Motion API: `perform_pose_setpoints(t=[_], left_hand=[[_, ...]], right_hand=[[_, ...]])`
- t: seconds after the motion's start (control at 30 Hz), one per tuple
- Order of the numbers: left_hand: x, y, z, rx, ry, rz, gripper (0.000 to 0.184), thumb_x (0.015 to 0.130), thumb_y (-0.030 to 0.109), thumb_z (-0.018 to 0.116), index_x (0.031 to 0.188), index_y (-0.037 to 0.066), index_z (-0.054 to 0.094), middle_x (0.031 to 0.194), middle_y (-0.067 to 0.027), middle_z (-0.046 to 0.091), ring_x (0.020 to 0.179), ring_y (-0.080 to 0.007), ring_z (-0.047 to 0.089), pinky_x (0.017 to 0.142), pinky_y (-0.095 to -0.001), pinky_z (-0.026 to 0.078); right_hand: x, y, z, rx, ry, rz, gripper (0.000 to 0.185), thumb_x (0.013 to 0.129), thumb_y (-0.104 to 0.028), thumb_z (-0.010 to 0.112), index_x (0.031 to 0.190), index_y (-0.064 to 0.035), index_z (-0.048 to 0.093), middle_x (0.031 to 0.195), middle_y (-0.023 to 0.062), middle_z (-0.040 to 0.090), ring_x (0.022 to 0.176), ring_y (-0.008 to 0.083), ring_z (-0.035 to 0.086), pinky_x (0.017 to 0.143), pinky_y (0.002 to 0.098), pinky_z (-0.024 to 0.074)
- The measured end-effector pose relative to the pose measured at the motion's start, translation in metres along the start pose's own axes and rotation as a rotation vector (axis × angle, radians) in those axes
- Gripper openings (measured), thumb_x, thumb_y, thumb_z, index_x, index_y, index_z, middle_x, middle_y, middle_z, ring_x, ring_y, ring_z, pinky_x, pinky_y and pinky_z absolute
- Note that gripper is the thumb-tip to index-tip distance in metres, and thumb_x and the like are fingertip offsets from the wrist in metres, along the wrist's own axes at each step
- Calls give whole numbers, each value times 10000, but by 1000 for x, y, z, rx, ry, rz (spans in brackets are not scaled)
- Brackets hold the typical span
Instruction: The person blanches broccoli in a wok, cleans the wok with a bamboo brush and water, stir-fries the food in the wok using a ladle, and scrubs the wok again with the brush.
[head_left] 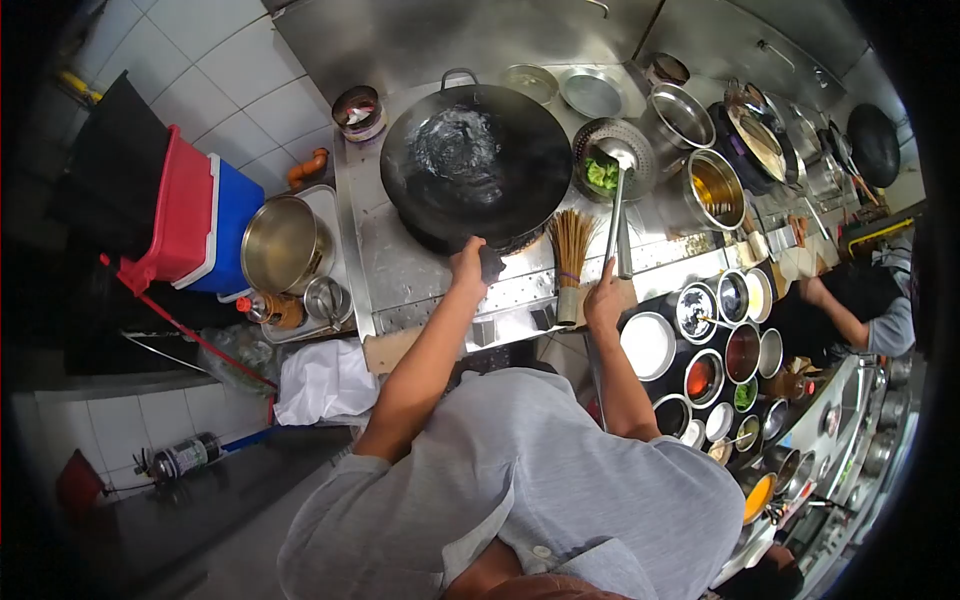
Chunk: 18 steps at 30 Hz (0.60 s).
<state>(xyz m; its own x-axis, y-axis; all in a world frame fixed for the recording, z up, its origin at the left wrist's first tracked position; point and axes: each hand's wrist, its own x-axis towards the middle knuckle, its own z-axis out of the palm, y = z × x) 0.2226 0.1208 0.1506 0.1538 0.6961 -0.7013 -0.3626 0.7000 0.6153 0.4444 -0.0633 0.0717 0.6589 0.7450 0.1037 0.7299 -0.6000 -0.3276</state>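
Observation:
A large black wok (540,150) sits on the steel stove, with a wet, shiny patch inside it. At its near rim my left hand (468,264) is closed around something dark, a handle or a folded cloth; which one I cannot tell. My right hand (602,300) grips the long handle of a ladle (618,200). The ladle's bowl rests over a perforated strainer (640,170) that holds green leafy vegetables (601,172). Between my hands stands a bamboo wok brush (571,250), its bristles pointing away from me.
Steel pots (716,190) stand right of the strainer, one with yellowish liquid. Several seasoning bowls (648,346) crowd the right side. Left are a steel pot (283,245), a bottle (262,308) and a red-and-blue cooler (225,225). A co-worker's arm (838,312) shows far right.

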Motion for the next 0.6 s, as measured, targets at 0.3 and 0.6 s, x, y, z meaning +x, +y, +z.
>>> perform_pose_setpoints(t=[0.3,0.6], left_hand=[[7,-7,-2,-43,2,-3,289,744,239,693,850,11,551,701,-101,576,508,-244,612,364,-379,450],[4,-13,1,-96,60,56,210,730,190,687,847,36,606,718,-26,563,554,-162,578,432,-340,472]], right_hand=[[-34,-37,30,-62,-306,-61,960,775,-244,722,1541,-33,184,1221,310,507,1100,455,508,1041,515,328],[-10,-97,-126,724,-225,-113,835,835,-66,605,1552,-102,177,1222,281,589,1018,380,640,874,401,513]])
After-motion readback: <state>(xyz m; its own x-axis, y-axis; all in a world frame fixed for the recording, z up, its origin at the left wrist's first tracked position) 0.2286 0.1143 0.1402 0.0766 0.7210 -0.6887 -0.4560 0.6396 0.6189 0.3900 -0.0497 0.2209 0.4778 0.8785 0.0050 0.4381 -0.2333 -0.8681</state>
